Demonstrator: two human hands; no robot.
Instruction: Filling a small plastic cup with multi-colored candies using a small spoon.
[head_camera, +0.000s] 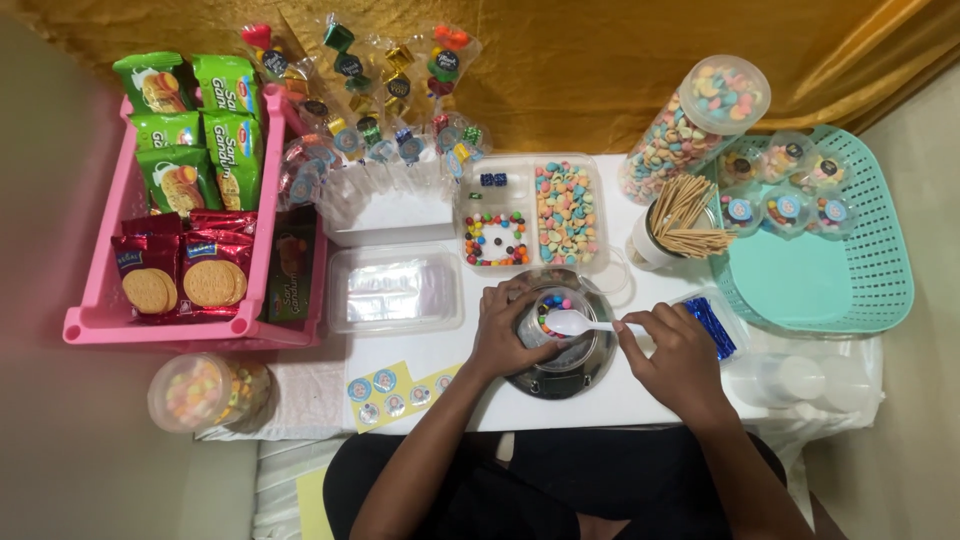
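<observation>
My left hand (502, 335) grips a small clear plastic cup (548, 312) that stands on a round steel scale plate (568, 368). Colourful candies lie inside the cup. My right hand (672, 352) holds a white plastic spoon (578, 322) by its handle, with the bowl of the spoon over the cup's mouth. Just behind the cup sits a clear divided tray (532, 212) holding round chocolate candies on the left and pastel candies on the right.
A pink crate (98, 322) of biscuit packs stands at the left. Wrapped candy sticks (372, 100) line the back. A candy jar (692, 118), a cup of wooden sticks (682, 222) and a teal basket (872, 262) sit at the right. Sticker sheet (392, 388) near the front edge.
</observation>
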